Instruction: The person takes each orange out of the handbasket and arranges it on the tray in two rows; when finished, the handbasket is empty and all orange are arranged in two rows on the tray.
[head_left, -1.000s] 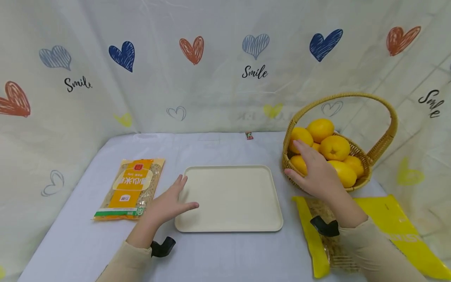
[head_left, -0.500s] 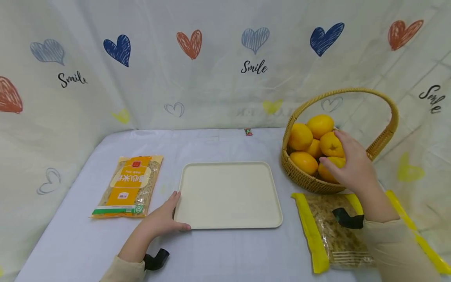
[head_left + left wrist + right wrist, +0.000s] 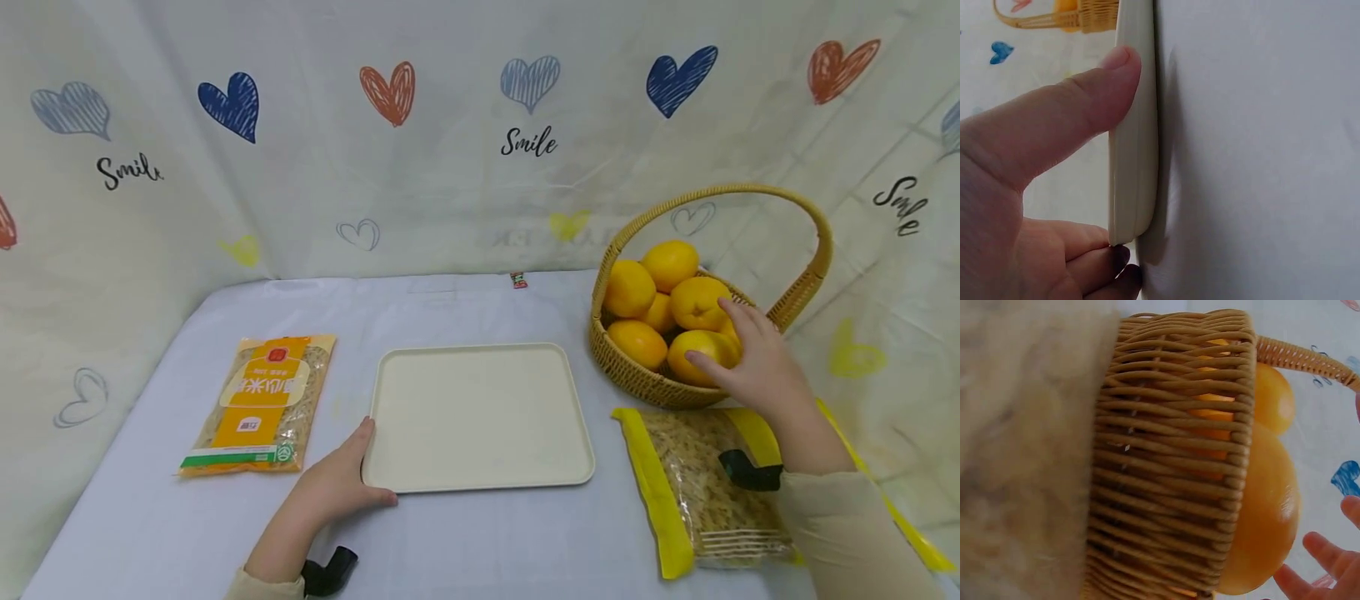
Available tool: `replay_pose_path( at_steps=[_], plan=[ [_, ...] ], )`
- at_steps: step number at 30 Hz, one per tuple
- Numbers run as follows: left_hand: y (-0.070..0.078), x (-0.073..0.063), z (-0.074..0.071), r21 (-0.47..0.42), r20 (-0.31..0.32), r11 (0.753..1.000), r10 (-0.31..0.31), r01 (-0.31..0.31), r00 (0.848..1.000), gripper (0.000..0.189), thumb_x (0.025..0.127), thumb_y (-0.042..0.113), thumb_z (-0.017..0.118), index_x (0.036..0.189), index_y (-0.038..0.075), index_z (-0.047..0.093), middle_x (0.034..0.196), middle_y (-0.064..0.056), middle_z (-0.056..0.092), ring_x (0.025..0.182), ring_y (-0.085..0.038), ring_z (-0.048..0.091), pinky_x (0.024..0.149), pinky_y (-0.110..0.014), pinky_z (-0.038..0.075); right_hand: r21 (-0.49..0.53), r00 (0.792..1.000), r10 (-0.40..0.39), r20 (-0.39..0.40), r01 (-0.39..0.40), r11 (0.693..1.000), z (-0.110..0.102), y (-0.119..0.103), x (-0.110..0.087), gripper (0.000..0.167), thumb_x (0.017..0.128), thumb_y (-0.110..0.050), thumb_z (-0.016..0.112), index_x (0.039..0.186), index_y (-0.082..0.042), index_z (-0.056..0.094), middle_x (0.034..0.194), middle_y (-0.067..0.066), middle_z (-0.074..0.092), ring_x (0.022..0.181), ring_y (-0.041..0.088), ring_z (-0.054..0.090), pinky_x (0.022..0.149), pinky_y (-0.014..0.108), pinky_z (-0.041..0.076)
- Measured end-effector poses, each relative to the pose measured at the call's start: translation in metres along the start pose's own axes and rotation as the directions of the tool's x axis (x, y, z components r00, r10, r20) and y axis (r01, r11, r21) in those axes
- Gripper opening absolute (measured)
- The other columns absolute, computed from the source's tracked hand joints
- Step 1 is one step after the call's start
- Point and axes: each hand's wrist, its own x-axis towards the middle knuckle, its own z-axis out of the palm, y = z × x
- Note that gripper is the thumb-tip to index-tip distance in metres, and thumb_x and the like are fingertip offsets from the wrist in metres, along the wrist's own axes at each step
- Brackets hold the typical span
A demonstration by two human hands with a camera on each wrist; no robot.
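Note:
My left hand (image 3: 333,483) holds the near left corner of a cream rectangular tray (image 3: 480,417). In the left wrist view the thumb (image 3: 1107,87) lies against the tray's outer edge (image 3: 1132,175), and the fingers sit at its corner. My right hand (image 3: 765,375) hovers with spread fingers at the right side of a wicker basket (image 3: 637,383) of several yellow-orange, lemon-like fruits (image 3: 697,354). In the right wrist view a fingertip (image 3: 1285,575) is very near or touching the large front fruit (image 3: 1269,512); contact cannot be told.
A clear-and-orange bag of noodles (image 3: 258,408) lies left of the tray. Before the basket, partly under my right forearm, lies a yellow bag of dry pasta-like pieces (image 3: 720,483). A tiny wrapped packet (image 3: 518,280) sits at the table's back edge. The basket's tall handle (image 3: 720,192) arches overhead.
My left hand has come down from above the tray's left side to its near corner. My right hand has shifted right over the basket to the front fruits.

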Motion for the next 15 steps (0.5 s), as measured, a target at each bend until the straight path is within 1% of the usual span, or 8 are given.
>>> replay_pose_path(
  at_steps=[3, 6, 11, 15],
  plan=[
    [0.002, 0.0, 0.0, 0.014, -0.015, 1.0, -0.008, 0.008, 1.0, 0.123, 0.052, 0.055, 0.08, 0.146, 0.006, 0.016, 0.151, -0.012, 0.02, 0.135, -0.032, 0.028, 0.107, -0.05, 0.029, -0.007, 0.999, 0.028, 0.029, -0.028, 1.0, 0.002, 0.004, 0.0, 0.086, 0.084, -0.044, 0.058, 0.147, -0.013, 0.009, 0.146, 0.029, 0.012, 0.125, 0.056, 0.019, 0.085, 0.073, 0.024],
    [0.002, 0.0, 0.001, 0.011, -0.021, 1.0, -0.005, 0.005, 1.0, 0.123, 0.052, 0.055, 0.08, 0.145, 0.006, 0.017, 0.151, -0.013, 0.021, 0.135, -0.032, 0.029, 0.107, -0.051, 0.029, -0.015, 0.999, 0.045, 0.028, -0.045, 0.999, 0.003, 0.006, 0.006, 0.087, 0.084, -0.047, 0.057, 0.147, -0.013, 0.009, 0.147, 0.028, 0.009, 0.126, 0.056, 0.017, 0.085, 0.073, 0.024],
    [0.001, 0.0, 0.002, -0.013, -0.022, 1.0, 0.01, -0.011, 1.0, 0.123, 0.052, 0.054, 0.081, 0.145, 0.004, 0.016, 0.15, -0.015, 0.02, 0.135, -0.033, 0.027, 0.107, -0.051, 0.028, -0.044, 0.996, 0.084, 0.023, -0.083, 0.996, 0.005, 0.007, 0.027, 0.087, 0.083, -0.053, 0.054, 0.147, -0.013, 0.011, 0.149, 0.025, 0.007, 0.125, 0.057, 0.018, 0.086, 0.074, 0.024],
    [0.001, 0.0, 0.003, -0.04, -0.019, 0.999, 0.023, -0.024, 1.0, 0.123, 0.052, 0.053, 0.081, 0.145, 0.004, 0.016, 0.15, -0.015, 0.019, 0.136, -0.032, 0.026, 0.108, -0.05, 0.027, -0.053, 0.988, 0.139, 0.065, -0.136, 0.989, 0.005, 0.01, 0.041, 0.089, 0.083, -0.059, 0.05, 0.147, -0.015, 0.008, 0.149, 0.026, 0.002, 0.12, 0.059, 0.022, 0.084, 0.074, 0.026]
  ],
)
